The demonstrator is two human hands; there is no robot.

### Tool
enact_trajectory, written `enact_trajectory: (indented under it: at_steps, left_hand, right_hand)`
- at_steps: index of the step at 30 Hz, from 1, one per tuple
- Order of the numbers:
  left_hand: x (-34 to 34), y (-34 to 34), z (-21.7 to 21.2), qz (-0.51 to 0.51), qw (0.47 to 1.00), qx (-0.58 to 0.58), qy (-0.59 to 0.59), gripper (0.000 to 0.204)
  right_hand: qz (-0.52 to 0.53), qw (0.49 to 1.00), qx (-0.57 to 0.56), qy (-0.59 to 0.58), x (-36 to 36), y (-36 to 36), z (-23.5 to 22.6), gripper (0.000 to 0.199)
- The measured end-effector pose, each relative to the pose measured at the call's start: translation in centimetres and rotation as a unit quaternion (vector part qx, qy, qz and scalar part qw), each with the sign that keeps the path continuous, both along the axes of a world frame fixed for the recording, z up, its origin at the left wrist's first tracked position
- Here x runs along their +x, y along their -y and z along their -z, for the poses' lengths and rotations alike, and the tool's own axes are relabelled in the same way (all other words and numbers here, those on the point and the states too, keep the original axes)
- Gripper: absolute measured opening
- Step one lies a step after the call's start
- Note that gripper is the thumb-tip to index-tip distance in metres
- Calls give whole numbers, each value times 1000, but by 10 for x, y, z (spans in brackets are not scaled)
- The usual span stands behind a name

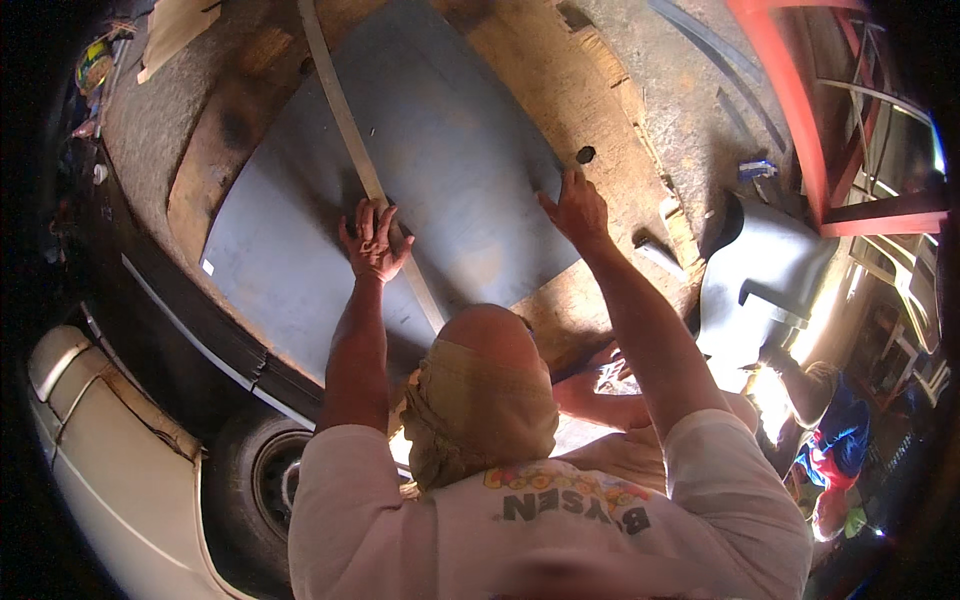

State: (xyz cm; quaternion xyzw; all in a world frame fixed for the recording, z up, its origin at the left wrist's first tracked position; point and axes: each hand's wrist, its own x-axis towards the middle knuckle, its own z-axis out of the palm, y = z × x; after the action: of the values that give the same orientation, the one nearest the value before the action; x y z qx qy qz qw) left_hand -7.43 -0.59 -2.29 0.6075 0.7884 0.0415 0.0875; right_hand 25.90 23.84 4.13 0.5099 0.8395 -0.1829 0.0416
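A: What's on the left?
B: A round black rubber wheel, at the near left. It's well apart from the hands, so it doesn't worry me.
A: And the thing being worked on?
B: The big flat grey sheet, which looks like metal. It's in the middle, on a rough brown wooden board. A long, thin, pale strip lies across it, running from the far side to the near side.
A: What about the left hand?
B: The left hand is on the strip. Its fingers are spread wide and don't wrap around anything.
A: What could go wrong there?
B: The strip could swing, I think. Only one hand is on it and the sheet looks smooth, so a bump at the near end might turn it.
A: And on the right?
B: The right hand is at the sheet's right edge. Its fingers are bent, but I can't tell if they pinch something.
A: Could that hurt?
B: It might. The edge looks thin, so sliding along it could cut skin. Just beside that hand, the board has a dark round hole. Something small could drop in.
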Motion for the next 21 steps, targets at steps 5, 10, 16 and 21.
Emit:
enact_trajectory:
  at_steps: [5, 10, 16, 21]
  left_hand:
    - [-3, -18, -2, -24, 999, 16, -19, 69]
    - [15, -31, -24, -16, 996, 57, -67, 69]
    - [100, -200, -47, -99, 987, 112, -54, 86]
    - [124, -320, -42, -191, 981, 26, 0, 97]
  right_hand:
    - [49, 999, -18, -3, 34, -2, -7, 71]
    - [74, 995, 20, -56, 125, 54, 0, 70]
    - [92, 987, 21, -127, 164, 44, 18, 60]
    - [126, 973, 22, -190, 175, 57, 41, 60]
